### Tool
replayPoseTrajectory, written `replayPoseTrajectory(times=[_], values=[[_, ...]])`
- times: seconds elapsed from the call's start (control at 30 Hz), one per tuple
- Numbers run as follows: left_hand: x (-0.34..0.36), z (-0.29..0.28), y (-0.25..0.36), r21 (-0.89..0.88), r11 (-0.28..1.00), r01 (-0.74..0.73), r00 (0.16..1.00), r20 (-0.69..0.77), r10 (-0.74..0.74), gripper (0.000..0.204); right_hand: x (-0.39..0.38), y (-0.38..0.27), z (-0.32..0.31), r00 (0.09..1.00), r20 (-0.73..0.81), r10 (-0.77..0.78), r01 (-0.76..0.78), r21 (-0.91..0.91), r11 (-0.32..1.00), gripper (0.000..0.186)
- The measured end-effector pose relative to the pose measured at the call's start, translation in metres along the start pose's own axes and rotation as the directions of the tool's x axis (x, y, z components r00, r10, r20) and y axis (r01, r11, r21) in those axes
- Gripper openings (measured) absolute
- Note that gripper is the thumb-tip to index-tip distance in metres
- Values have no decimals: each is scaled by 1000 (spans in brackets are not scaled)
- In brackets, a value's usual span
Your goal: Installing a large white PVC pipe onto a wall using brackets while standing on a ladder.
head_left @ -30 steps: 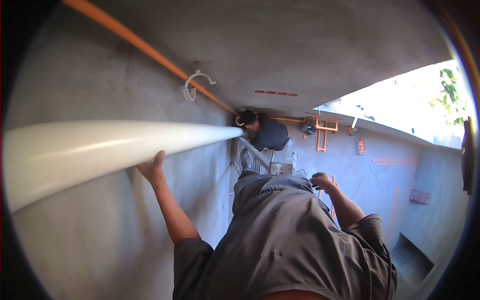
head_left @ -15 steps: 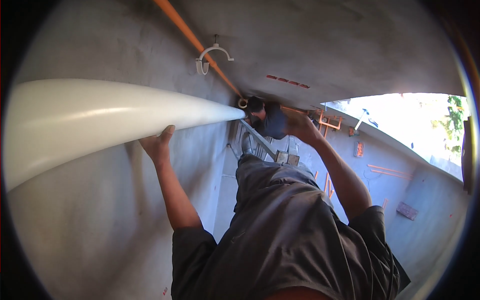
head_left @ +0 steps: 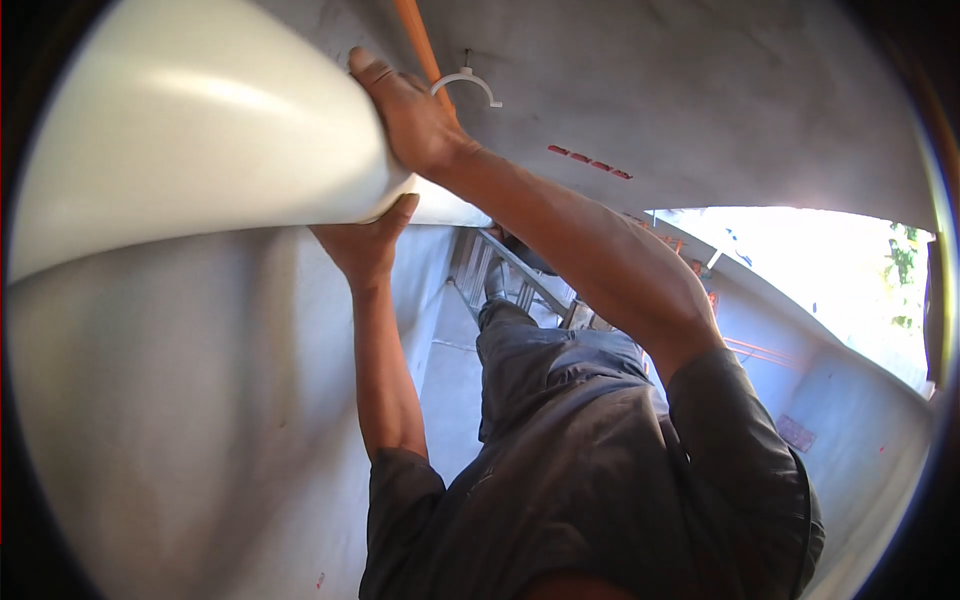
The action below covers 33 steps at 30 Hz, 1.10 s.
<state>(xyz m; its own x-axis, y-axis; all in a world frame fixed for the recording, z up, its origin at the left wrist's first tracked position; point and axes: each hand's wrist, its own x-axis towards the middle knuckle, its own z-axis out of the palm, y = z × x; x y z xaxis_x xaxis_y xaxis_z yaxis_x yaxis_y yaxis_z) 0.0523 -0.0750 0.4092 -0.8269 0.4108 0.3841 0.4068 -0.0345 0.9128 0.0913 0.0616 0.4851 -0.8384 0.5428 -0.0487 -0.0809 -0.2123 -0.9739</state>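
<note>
A thick white pipe (head_left: 220, 130) runs from the left edge toward the corner, along the wall. From below, my left hand (head_left: 362, 245) supports it, thumb up on the near side and the other fingers out of sight behind it. Further up, my right hand (head_left: 412, 118) is laid over the pipe, its thumb side along the top; where its other fingers end is not visible. Just past my right hand, a white pipe clamp (head_left: 466, 76) hangs from the ceiling with its curved band open below. My right forearm covers part of the pipe's far stretch.
An orange conduit (head_left: 418, 38) runs along the ceiling behind my right hand. Below lies a metal ladder (head_left: 527, 272), near my legs. A co-worker is mostly hidden behind my right arm. Bright daylight enters an opening (head_left: 800, 270) at right; orange conduits (head_left: 760, 352) line the wall there.
My right hand has come from near the far end up and left onto the pipe. The pipe sits higher in view, and my left hand has shifted right and up.
</note>
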Motion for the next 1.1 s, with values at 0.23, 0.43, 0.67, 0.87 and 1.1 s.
replayPoseTrajectory(times=[0.23,0.43,0.67,0.87,1.1], values=[[-1,22,28,-25,997,-76,997,31,77,102,-14,-19,-22,984,-92,-150,145,-55,988,61],[13,25,51,9,990,-142,990,23,141,105,-19,-59,-25,989,-108,-103,102,-13,995,55],[11,28,71,-27,982,-189,982,-11,189,103,-23,-71,-28,914,-15,-405,379,-322,867,35],[16,28,94,7,988,-157,988,6,157,100,-31,-100,-28,951,37,-306,308,-113,945,49],[10,30,79,23,977,-211,977,-30,212,98,-46,-104,-25,985,13,-173,173,-70,982,81]])
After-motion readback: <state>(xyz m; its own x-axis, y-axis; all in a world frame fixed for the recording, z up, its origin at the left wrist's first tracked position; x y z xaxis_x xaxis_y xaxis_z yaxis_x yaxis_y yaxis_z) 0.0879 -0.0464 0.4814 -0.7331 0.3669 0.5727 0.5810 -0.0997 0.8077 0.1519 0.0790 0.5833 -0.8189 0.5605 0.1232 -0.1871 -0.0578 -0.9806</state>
